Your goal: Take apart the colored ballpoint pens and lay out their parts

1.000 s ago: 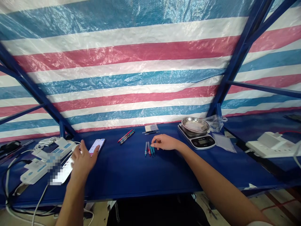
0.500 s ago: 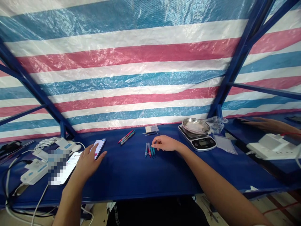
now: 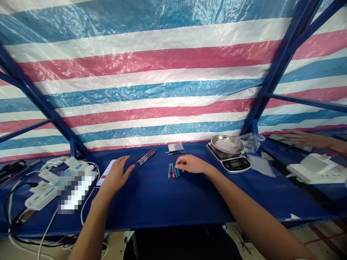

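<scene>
Just under the right hand's [image 3: 191, 163] narrowly curled fingers lie several pens [image 3: 173, 171], grip unclear; the left hand [image 3: 116, 177] spreads wide, fingertips near more pens [image 3: 146, 157].

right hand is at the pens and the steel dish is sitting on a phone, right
The mistake is what's under the dish: the steel dish sits on a digital kitchen scale, as the head view shows. The right hand is at the pens, as you said.

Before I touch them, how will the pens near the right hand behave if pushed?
The pens look slim and round, so they probably roll easily. They lie close together, so they may shift together. They seem plastic, likely light and stiff.
</scene>
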Tool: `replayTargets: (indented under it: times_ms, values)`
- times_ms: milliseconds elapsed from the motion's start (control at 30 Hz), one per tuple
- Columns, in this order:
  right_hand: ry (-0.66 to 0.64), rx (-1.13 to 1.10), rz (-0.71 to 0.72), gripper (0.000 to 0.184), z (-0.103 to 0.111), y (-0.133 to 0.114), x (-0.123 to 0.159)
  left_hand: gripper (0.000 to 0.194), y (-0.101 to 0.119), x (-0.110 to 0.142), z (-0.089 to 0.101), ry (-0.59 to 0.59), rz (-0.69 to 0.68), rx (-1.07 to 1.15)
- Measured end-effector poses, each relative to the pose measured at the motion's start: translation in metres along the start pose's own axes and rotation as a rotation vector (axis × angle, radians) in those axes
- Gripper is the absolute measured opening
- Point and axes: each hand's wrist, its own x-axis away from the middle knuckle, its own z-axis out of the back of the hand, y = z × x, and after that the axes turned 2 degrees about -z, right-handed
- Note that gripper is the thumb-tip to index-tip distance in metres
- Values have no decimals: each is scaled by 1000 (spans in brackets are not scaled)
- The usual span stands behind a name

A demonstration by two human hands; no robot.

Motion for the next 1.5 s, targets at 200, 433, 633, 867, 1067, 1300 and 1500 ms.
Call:
replayTargets:
  times_ms: [200, 433, 633, 867, 1067, 1300, 1500]
  values:
    - [88, 107, 19, 28, -5, 1, -4, 55, 49, -56, -21, -69, -74, 141]
    - [190, 130, 4, 25, -9, 6, -8, 23, 67, -62, -67, -45, -57, 127]
    - [180, 94, 9, 26, -8, 7, -9, 21, 69, -50, -69, 8, 7, 86]
    - [302, 27, 26, 30, -12, 7, -11, 13, 82, -48, -67, 114, -72, 136]
    - [309, -361, 91, 44, -20, -2, -16, 21, 104, -42, -70, 58, -317, 459]
    - [260, -521, 91, 41, -24, -3, -20, 21, 115, -39, -65, 56, -371, 583]
    - [298, -529, 79, 40, -20, -3, -19, 25, 111, -39, -63, 47, -307, 593]
